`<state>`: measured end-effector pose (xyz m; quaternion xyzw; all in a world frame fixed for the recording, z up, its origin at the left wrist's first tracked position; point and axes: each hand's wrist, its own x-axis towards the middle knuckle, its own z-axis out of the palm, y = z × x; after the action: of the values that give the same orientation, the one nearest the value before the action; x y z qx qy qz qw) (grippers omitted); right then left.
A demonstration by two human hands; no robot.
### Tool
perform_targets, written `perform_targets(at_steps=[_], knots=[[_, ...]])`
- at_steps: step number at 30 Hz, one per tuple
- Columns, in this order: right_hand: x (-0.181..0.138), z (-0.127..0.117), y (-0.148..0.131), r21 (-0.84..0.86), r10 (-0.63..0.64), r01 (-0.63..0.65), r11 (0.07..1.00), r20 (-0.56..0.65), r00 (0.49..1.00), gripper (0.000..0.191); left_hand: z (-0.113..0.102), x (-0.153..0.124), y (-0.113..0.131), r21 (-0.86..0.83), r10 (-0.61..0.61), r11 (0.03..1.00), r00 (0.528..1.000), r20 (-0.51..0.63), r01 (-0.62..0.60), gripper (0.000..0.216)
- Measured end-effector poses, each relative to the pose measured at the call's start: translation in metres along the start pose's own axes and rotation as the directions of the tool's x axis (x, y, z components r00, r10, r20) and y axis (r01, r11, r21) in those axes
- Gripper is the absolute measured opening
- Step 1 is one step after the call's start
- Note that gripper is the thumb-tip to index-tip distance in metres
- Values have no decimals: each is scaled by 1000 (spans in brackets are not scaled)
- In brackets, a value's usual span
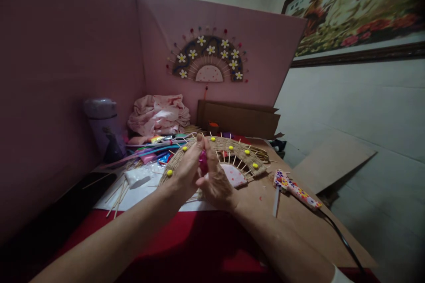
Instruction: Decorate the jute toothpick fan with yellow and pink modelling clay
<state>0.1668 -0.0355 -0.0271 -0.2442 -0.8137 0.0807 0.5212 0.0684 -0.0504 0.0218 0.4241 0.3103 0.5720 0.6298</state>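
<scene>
My left hand [186, 169] and my right hand [215, 176] are pressed palm to palm above the table, with a small bright pink lump [202, 162] squeezed between them. Right behind the hands lies a fan-shaped woven piece [232, 148] of brown twine with wooden sticks radiating from a pink dotted half circle and yellow dots along its arc. Part of this piece is hidden by my hands.
A colourfully patterned glue gun [295, 189] with a black cord lies to the right on brown cardboard [299, 225]. Loose sticks [116, 196], white paper and coloured strips lie to the left. A lilac flask [103, 130], pink cloth [157, 114] and a finished flowered fan [208, 59] on the pink partition stand behind.
</scene>
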Motion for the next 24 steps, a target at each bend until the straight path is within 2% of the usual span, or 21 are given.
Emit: perform_targets(at_steps=[1,3,4,6,9,11,13,17,20,22,24], knots=[[0,1,2,-143,-36,37,989,8,999,84,0,-2,-1,-20,11,1000,999,-31,-11,43],[0,1,9,-371,-22,33,928,32,999,80,-6,-1,-3,-5,3,1000,1000,-6,-3,39],[0,1,13,-434,-27,47,900,51,998,80,-11,1,-4,4,0,1000,1000,27,0,37],[-1,1,19,-492,-37,52,869,40,999,82,-21,7,-3,12,12,1000,1000,17,-13,37],[-4,0,20,-474,-33,-5,880,-72,997,81,-33,16,2,53,68,996,997,-38,-65,37],[-5,-1,15,-443,-55,-3,897,-119,991,72,-39,20,8,116,122,986,992,-19,-119,31],[-5,-3,11,-425,-90,25,905,-132,987,64,-46,23,12,208,211,956,977,15,-209,24],[-5,-4,12,-419,-189,144,897,-67,980,56,-65,25,10,422,338,841,938,78,-338,20],[-6,-6,17,-429,-213,172,887,-49,976,51,-76,24,3,557,380,746,920,94,-365,42],[-6,-8,19,-448,-223,184,875,-36,974,47,-80,23,-2,578,412,733,910,41,-358,61],[-3,-9,18,-469,-234,207,859,-1,972,45,-81,23,-5,577,427,740,904,-7,-345,65]])
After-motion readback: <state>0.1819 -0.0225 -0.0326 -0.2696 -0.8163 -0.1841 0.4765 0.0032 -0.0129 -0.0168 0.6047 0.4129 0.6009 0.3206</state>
